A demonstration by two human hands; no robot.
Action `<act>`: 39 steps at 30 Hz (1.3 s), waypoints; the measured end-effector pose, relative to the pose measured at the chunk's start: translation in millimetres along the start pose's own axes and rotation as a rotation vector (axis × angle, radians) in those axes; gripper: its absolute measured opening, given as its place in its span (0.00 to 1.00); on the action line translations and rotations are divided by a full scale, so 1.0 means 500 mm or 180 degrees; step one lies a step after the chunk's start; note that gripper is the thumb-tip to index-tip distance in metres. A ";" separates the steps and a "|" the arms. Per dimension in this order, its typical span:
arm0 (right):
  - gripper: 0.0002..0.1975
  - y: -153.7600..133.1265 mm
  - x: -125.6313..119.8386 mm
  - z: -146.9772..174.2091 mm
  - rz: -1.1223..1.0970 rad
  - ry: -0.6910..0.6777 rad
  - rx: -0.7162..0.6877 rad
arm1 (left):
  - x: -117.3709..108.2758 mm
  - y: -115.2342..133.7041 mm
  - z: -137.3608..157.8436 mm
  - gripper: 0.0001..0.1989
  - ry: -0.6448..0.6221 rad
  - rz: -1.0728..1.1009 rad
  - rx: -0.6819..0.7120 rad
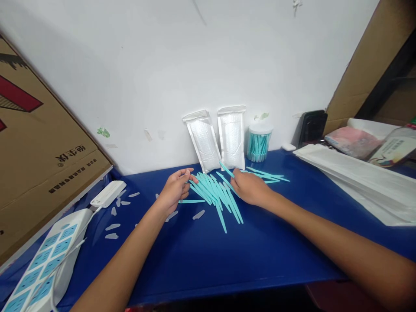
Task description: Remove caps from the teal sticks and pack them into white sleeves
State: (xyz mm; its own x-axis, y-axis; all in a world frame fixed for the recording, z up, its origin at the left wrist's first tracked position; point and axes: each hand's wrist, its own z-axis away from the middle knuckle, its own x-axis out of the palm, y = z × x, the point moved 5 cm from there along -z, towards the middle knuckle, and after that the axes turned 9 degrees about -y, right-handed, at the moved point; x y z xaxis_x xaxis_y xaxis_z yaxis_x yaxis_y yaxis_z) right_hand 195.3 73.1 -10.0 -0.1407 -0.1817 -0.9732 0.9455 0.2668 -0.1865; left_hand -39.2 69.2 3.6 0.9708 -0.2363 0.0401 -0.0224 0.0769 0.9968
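My right hand [248,186] is closed round a slim teal eyebrow razor [226,169], whose end points up and left toward the silver pouches. To the left, my left hand [175,188] has its thumb and fingertips drawn together; whatever lies between them is too small to make out. Between the hands a pile of teal eyebrow razors [211,190] spreads over the blue table [208,255]. Several more razors [266,174] lie beyond my right hand. Small translucent caps [199,214] are scattered under and left of my left hand.
Two silver bubble pouches [232,138] lean against the wall, beside a lidded jar [259,143] of teal sticks. A power strip [48,260] with cables and a white adapter [108,193] sit at left by a cardboard box [42,151]. White packaging [357,182] occupies the right.
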 end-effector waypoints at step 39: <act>0.22 -0.147 0.018 -0.039 -0.0318 -0.0479 0.0004 | -0.028 0.014 -0.006 0.15 0.0182 0.0070 0.0191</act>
State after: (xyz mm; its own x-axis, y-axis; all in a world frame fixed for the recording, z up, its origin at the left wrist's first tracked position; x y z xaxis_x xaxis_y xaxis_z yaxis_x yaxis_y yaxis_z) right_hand 118.8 70.3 -7.5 -0.1886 -0.3468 -0.9188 0.9294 0.2392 -0.2810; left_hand -52.3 75.7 9.6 0.9820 -0.1795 0.0597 -0.0565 0.0230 0.9981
